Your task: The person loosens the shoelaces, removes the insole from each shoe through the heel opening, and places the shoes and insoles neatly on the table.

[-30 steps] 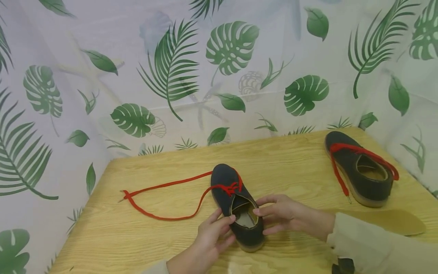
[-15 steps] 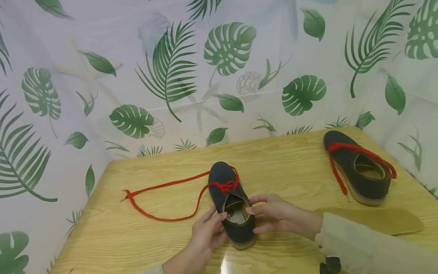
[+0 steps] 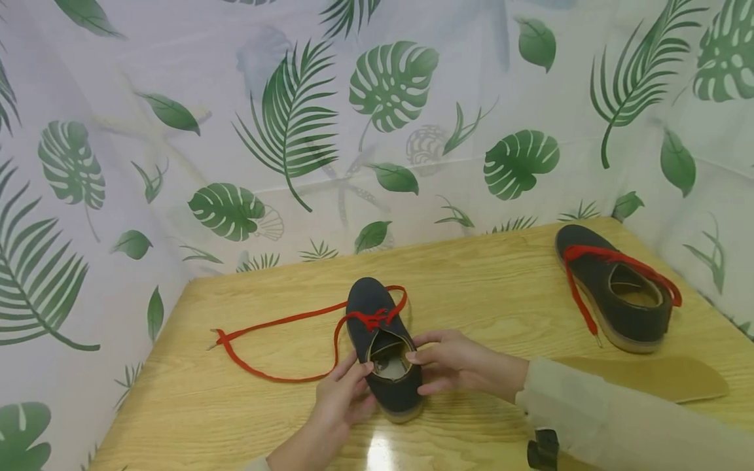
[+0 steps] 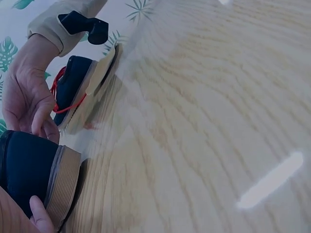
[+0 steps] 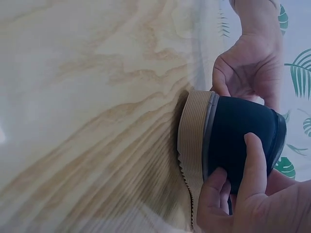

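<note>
A dark blue shoe [image 3: 396, 392] with a red lace [image 3: 372, 319] stands on the table, its toe pointing away. My left hand [image 3: 338, 399] grips the left side of its opening, thumb over the rim. On the right side, my right hand [image 3: 456, 365] holds the collar with fingertips at the rim and along the outside. The heel [image 5: 243, 141] and ribbed sole [image 5: 192, 141] show close up in the right wrist view, between both hands. One long lace end loops out to the left across the table. A pale insole shows inside the shoe.
A second dark shoe [image 3: 636, 320] with a red lace [image 3: 618, 254] draped over it stands at the right. Beside it lies a tan insole [image 3: 654, 377], partly behind my right sleeve. A leaf-print cloth [image 3: 436, 216] hangs behind the table.
The shoe has moved a little to the left with both hands on it. Its lace now bows out further right of the toe.
</note>
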Action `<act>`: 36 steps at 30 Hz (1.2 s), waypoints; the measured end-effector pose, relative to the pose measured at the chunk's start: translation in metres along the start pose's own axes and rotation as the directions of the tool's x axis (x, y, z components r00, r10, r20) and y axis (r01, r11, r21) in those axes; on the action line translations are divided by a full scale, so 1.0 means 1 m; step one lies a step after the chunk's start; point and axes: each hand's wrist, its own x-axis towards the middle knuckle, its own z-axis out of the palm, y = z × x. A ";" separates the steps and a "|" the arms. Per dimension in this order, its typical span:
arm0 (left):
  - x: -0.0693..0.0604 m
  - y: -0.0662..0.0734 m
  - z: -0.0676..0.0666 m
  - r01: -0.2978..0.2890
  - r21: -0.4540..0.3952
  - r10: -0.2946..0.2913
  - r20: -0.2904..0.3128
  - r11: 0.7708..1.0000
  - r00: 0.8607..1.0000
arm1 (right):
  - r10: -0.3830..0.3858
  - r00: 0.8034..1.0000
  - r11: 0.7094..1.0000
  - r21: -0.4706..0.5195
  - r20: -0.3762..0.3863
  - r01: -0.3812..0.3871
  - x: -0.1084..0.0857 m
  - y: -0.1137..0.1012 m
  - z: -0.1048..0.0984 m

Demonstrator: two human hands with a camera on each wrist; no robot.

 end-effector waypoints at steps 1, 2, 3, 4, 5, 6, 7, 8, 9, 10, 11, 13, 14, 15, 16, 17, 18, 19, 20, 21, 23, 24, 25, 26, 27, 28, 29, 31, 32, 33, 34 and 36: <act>0.001 0.001 -0.001 0.005 -0.006 -0.005 -0.003 1.000 1.000 | 0.002 1.000 1.000 -0.001 -0.007 -0.002 0.001 -0.001 0.001; 0.002 0.001 -0.002 0.010 -0.011 -0.010 -0.005 1.000 1.000 | 0.005 1.000 1.000 0.000 -0.015 -0.005 0.002 -0.001 0.003; 0.002 0.002 -0.003 0.014 -0.013 -0.014 -0.010 1.000 1.000 | 0.007 1.000 1.000 0.000 -0.019 -0.007 0.003 -0.002 0.005; 0.003 0.002 -0.004 0.017 -0.013 -0.017 -0.014 1.000 1.000 | 0.009 1.000 1.000 0.000 -0.025 -0.009 0.005 -0.003 0.006; 0.004 0.003 -0.005 0.021 -0.014 -0.021 -0.021 1.000 1.000 | 0.010 1.000 1.000 -0.002 -0.027 -0.010 0.006 -0.004 0.008; 0.005 0.004 -0.006 0.023 -0.013 -0.023 -0.029 1.000 0.999 | 0.014 0.999 1.000 0.000 -0.032 -0.014 0.007 -0.004 0.009; 0.007 0.005 -0.008 0.023 -0.011 -0.023 -0.036 1.000 0.999 | 0.017 0.999 1.000 0.000 -0.035 -0.017 0.009 -0.005 0.011; 0.008 0.006 -0.009 0.020 -0.011 -0.021 -0.040 1.000 0.999 | 0.021 0.999 1.000 0.000 -0.039 -0.021 0.012 -0.006 0.013; 0.010 0.007 -0.011 0.018 -0.007 -0.019 -0.042 1.000 0.999 | 0.022 0.999 1.000 -0.001 -0.043 -0.022 0.014 -0.007 0.015; 0.012 0.007 -0.013 0.019 -0.007 -0.019 -0.041 1.000 0.999 | 0.023 0.999 1.000 -0.002 -0.041 -0.023 0.016 -0.008 0.016; 0.014 0.008 -0.014 0.016 -0.007 -0.016 -0.039 1.000 0.999 | 0.024 0.999 1.000 -0.002 -0.044 -0.024 0.019 -0.009 0.017; 0.019 0.010 -0.018 0.014 -0.008 -0.014 -0.034 1.000 0.999 | 0.028 0.999 1.000 0.001 -0.044 -0.028 0.024 -0.010 0.019; 0.021 0.011 -0.019 0.016 -0.009 -0.016 -0.035 1.000 0.999 | 0.031 0.999 1.000 0.001 -0.044 -0.031 0.026 -0.011 0.020; 0.023 0.012 -0.021 0.017 -0.005 -0.018 -0.034 1.000 0.999 | 0.034 0.998 0.999 0.003 -0.044 -0.034 0.028 -0.011 0.020; 0.025 0.012 -0.023 0.020 -0.007 -0.020 -0.036 1.000 0.999 | 0.038 0.998 0.999 0.004 -0.044 -0.038 0.030 -0.012 0.021; 0.027 0.013 -0.024 0.020 -0.009 -0.020 -0.039 1.000 0.999 | 0.042 0.998 0.999 0.008 -0.050 -0.041 0.032 -0.013 0.023; 0.029 0.014 -0.026 0.019 -0.012 -0.020 -0.038 1.000 0.999 | 0.045 0.998 0.999 0.011 -0.049 -0.045 0.034 -0.013 0.024; 0.031 0.015 -0.028 0.018 -0.016 -0.019 -0.037 1.000 0.999 | 0.048 0.998 0.999 0.014 -0.048 -0.048 0.035 -0.014 0.025; 0.032 0.016 -0.030 0.017 -0.016 -0.017 -0.035 1.000 0.999 | 0.050 0.998 0.999 0.019 -0.048 -0.049 0.036 -0.015 0.027; 0.033 0.016 -0.033 0.015 -0.020 -0.015 -0.028 1.000 0.999 | 0.049 0.998 0.999 0.024 -0.048 -0.048 0.037 -0.016 0.029; 0.036 0.018 -0.038 0.012 -0.022 -0.013 -0.021 1.000 1.000 | 0.046 0.998 0.998 0.035 -0.043 -0.044 0.039 -0.017 0.033; 0.036 0.019 -0.041 0.010 -0.019 -0.011 -0.021 1.000 1.000 | 0.042 0.998 0.998 0.039 -0.036 -0.041 0.040 -0.018 0.036; 0.037 0.020 -0.044 0.011 -0.015 -0.011 -0.027 1.000 1.000 | 0.036 0.999 0.998 0.044 -0.029 -0.035 0.041 -0.018 0.039; 0.038 0.021 -0.047 0.010 -0.009 -0.010 -0.034 1.000 0.999 | 0.030 0.999 0.998 0.048 -0.023 -0.029 0.043 -0.018 0.042; 0.038 0.022 -0.051 0.010 -0.006 -0.010 -0.040 1.000 0.999 | 0.026 1.000 0.998 0.053 -0.016 -0.025 0.045 -0.018 0.045; 0.039 0.023 -0.054 0.011 0.001 -0.011 -0.048 1.000 0.999 | 0.021 1.000 0.998 0.055 -0.010 -0.020 0.047 -0.017 0.047; 0.039 0.024 -0.057 0.013 0.006 -0.013 -0.055 1.000 0.998 | 0.016 1.000 0.998 0.056 -0.004 -0.015 0.049 -0.017 0.050; 0.040 0.025 -0.062 0.015 0.015 -0.014 -0.057 1.000 0.998 | 0.008 1.000 0.998 0.062 0.002 -0.008 0.053 -0.017 0.055; 0.040 0.026 -0.064 0.015 0.017 -0.015 -0.054 1.000 0.998 | 0.008 1.000 0.998 0.064 0.003 -0.008 0.054 -0.016 0.056; 0.041 0.026 -0.066 0.017 0.016 -0.016 -0.051 1.000 0.999 | 0.007 1.000 0.998 0.067 -0.001 -0.007 0.056 -0.016 0.058; 0.042 0.026 -0.068 0.017 0.018 -0.016 -0.049 1.000 0.999 | 0.003 1.000 0.998 0.069 -0.005 -0.003 0.057 -0.015 0.059; 0.043 0.027 -0.071 0.021 0.023 -0.020 -0.040 1.000 0.999 | 0.001 1.000 0.997 0.078 -0.014 0.001 0.058 -0.015 0.063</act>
